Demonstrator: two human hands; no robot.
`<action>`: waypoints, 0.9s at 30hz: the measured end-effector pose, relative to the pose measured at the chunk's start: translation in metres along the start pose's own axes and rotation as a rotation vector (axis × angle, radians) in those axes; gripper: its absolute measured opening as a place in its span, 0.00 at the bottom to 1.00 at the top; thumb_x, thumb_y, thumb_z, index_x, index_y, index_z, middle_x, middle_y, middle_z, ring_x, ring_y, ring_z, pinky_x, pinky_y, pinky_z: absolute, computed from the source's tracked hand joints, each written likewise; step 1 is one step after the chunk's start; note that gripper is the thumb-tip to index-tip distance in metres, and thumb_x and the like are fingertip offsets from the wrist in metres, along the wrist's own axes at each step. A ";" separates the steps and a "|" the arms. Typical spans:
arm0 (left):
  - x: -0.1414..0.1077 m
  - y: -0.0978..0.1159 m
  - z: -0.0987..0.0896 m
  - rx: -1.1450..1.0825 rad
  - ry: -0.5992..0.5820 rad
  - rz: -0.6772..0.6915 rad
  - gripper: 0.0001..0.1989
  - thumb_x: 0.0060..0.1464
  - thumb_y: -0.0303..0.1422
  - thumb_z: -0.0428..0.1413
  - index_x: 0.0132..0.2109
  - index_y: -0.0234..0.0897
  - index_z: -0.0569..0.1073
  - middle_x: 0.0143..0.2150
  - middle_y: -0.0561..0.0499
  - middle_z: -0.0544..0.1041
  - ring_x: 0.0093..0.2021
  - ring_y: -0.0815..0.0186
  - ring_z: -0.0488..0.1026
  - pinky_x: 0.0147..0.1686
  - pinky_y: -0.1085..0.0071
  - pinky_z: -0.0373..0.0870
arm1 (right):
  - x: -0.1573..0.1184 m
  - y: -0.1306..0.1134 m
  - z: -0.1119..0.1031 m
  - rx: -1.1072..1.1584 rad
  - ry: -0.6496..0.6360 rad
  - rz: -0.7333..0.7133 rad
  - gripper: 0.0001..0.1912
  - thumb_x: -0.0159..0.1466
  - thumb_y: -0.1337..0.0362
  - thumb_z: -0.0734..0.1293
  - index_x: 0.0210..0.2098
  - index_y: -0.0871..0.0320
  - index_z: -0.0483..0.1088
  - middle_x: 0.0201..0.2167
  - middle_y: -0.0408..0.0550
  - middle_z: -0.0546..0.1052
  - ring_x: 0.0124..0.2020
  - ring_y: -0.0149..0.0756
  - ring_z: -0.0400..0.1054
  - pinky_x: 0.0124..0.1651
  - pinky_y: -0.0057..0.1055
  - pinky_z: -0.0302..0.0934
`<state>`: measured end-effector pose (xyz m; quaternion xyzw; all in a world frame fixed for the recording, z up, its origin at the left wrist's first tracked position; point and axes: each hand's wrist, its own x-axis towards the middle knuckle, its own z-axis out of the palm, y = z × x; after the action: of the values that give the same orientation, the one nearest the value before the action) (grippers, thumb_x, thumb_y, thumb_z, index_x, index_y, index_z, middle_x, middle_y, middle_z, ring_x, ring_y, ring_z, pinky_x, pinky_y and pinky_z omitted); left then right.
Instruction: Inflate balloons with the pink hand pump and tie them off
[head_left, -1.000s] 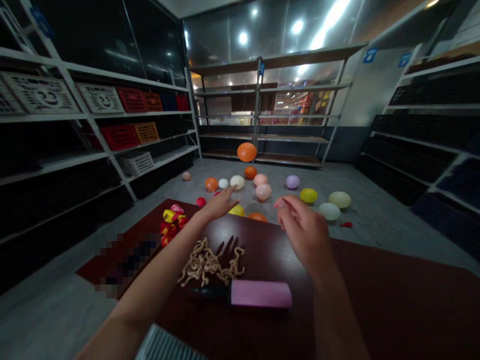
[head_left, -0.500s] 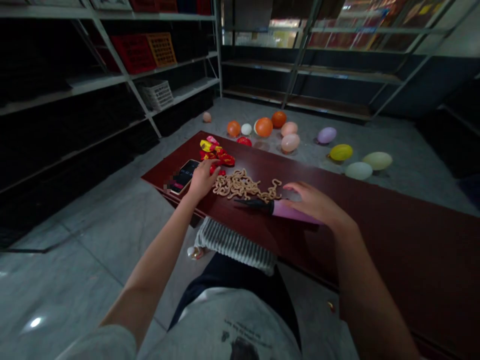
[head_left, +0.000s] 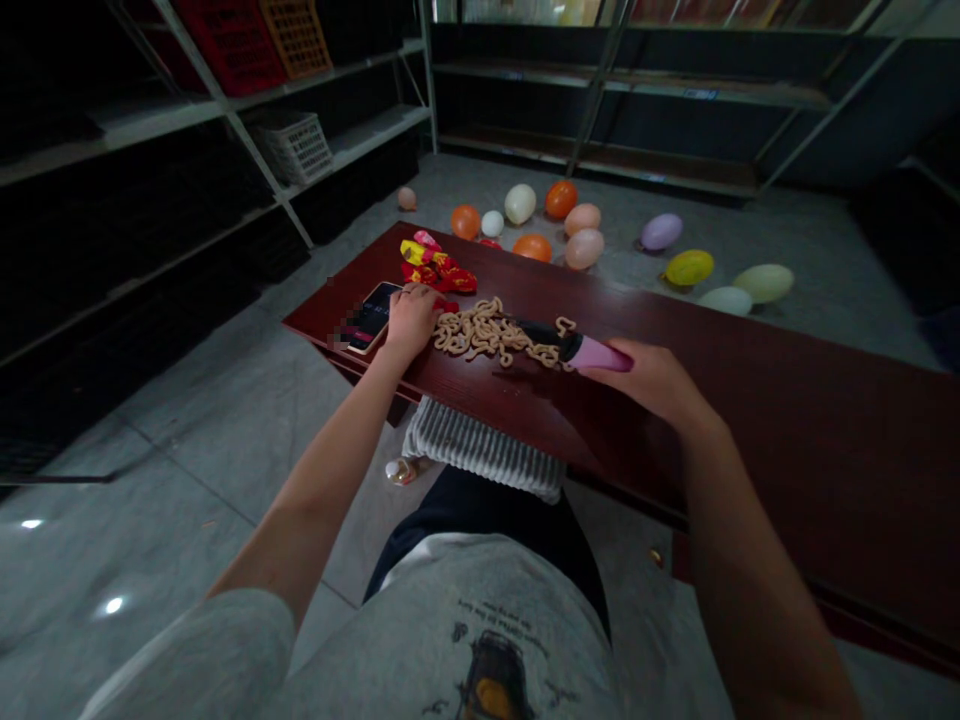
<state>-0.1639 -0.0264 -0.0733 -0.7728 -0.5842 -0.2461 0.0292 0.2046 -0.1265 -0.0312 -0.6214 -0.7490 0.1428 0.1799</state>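
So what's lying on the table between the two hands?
The head view shows a tangle of beige strands between the left hand and right hand, with the black end of a pink pump reaching into it.

A pink-and-black plastic balloon pump (head_left: 600, 353) lies on the bench (head_left: 787, 440), its black nozzle pointing toward 9 o'clock over tangled beige cords (head_left: 487, 335). A crumpled heap of red-and-yellow deflated latex balloons (head_left: 437, 266) sits at its 10 o'clock.

The only view is worn on the head and is aimed forward and steeply down from above the chest: a grey T-shirt (head_left: 450, 640) is seen close up at bottom centre, a red-brown table (head_left: 810, 440) mid-frame, and metal shelving (head_left: 660, 175) farther off along the top.
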 end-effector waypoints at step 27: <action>0.066 0.174 0.067 -0.712 -0.139 0.573 0.09 0.61 0.30 0.55 0.48 0.38 0.75 0.44 0.48 0.77 0.46 0.62 0.73 0.48 0.64 0.69 | 0.030 0.018 0.015 1.518 0.086 0.430 0.29 0.63 0.38 0.56 0.39 0.56 0.73 0.32 0.50 0.80 0.29 0.35 0.74 0.24 0.28 0.69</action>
<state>0.0316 -0.0005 -0.0628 -0.8797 -0.2269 -0.3611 -0.2105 0.2090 -0.0931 -0.0501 -0.4649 -0.3028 0.6224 0.5521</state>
